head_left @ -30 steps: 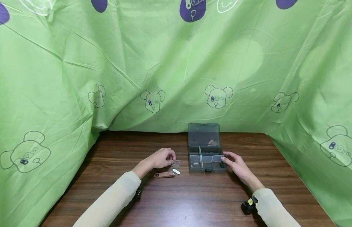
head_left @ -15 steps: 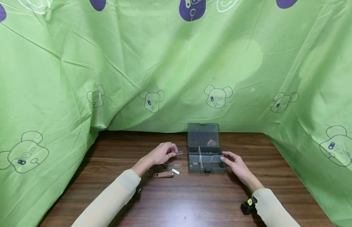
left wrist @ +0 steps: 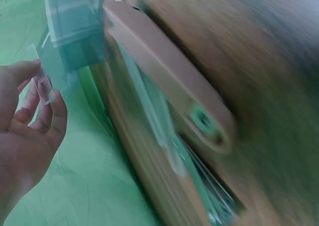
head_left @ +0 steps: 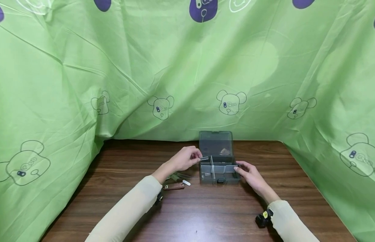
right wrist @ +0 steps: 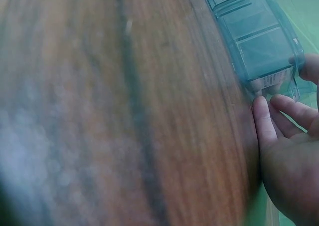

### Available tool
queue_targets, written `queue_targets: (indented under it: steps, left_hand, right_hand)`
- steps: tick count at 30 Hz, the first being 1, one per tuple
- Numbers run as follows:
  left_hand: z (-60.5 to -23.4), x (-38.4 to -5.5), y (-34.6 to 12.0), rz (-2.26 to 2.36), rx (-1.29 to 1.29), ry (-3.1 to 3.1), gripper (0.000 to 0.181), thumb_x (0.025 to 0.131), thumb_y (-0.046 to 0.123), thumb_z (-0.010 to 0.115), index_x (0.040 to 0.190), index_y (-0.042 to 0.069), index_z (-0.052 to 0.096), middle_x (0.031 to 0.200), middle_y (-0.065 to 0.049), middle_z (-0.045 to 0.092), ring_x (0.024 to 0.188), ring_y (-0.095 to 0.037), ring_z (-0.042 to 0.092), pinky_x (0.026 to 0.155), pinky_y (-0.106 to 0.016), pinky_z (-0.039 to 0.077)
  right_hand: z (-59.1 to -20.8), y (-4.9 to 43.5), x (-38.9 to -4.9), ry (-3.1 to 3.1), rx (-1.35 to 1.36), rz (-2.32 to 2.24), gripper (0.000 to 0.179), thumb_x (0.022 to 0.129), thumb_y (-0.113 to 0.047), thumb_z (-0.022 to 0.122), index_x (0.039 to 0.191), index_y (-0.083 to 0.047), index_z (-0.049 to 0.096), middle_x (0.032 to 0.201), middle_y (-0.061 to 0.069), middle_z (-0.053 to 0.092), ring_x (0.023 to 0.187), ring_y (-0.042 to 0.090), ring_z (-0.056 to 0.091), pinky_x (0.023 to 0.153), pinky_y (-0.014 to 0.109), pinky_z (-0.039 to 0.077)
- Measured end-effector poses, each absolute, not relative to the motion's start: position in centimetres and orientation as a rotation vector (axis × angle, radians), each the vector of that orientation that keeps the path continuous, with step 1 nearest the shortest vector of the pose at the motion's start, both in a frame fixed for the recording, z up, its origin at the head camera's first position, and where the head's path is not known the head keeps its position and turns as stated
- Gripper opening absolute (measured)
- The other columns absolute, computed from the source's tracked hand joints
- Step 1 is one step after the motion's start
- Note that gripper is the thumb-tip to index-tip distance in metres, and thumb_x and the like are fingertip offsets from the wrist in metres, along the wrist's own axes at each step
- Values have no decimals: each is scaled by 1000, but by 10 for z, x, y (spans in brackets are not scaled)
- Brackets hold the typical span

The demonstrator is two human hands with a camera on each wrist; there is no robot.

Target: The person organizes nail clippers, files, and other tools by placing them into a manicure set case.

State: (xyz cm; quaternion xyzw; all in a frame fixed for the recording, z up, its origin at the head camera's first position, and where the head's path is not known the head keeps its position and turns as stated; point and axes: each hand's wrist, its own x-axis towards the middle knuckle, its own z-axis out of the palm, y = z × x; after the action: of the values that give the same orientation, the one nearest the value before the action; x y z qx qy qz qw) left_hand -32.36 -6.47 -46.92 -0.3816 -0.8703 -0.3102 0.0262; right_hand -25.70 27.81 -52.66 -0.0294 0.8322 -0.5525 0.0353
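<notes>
My left hand (head_left: 185,158) pinches a small clear plastic strip (head_left: 204,158) between thumb and fingers, over the back left compartment of the grey see-through box. That box (head_left: 228,181) stands with its lid (head_left: 216,144) raised at the back; pale dividers (head_left: 229,169) split its inside. At its right side, my right hand (head_left: 252,176) grips the wall, thumb on the top edge and fingers lower down, as the right wrist view shows. Under my left forearm lie more clear strips (left wrist: 149,101) and a long brown piece (left wrist: 164,61) with a hole near one end.
A small white rounded piece (head_left: 186,183) lies beside the brown piece, left of the box. Something small and clear (head_left: 207,174) is in the front left compartment. Green printed cloth (head_left: 175,67) hangs behind and at both sides of the wooden table (head_left: 199,215).
My left hand has lifted the clear strip from the loose ones and carried it right to the box's left edge. My right hand stays on the box.
</notes>
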Motion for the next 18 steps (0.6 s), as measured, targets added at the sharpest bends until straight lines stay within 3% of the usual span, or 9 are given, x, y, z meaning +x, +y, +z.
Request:
queue_targets:
  steps: [8, 11, 15, 18]
  left_hand:
    - [-462, -325, -33, -976, -1216, -2704, 6, 100, 9, 73, 105, 9, 75, 94, 4, 65, 87, -7, 62, 79, -21, 54]
    - [-462, -325, -24, -961, -1230, -2712, 6, 101, 10, 72, 106, 10, 75, 95, 4, 65, 87, -7, 62, 79, -21, 53]
    - [-462, -325, -17, -955, -1216, -2726, 6, 101, 12, 72, 106, 10, 75, 94, 5, 64, 87, -7, 62, 79, -21, 53]
    - [-463, -326, -12, -968, -1208, -2734, 5, 102, 12, 72, 106, 11, 75, 93, 6, 64, 86, -6, 62, 78, -20, 53]
  right_hand:
    - [-526, 283, -255, 2558, -147, -1700, 57, 109, -33, 61, 153, 0, 48, 150, 24, 53, 134, 31, 53, 102, 32, 49]
    - [-525, 283, -255, 2524, -132, -1750, 51, 110, -26, 59, 153, 1, 48, 151, 24, 52, 133, 28, 53, 104, 29, 49]
    - [-522, 280, -253, 2455, -80, -1825, 49, 109, -19, 59, 153, 2, 49, 145, 24, 54, 115, 17, 57, 90, 22, 51]
    - [-519, 277, -252, 2405, -58, -1865, 51, 109, -17, 59, 154, 3, 46, 137, 22, 55, 96, 14, 57, 74, 25, 50]
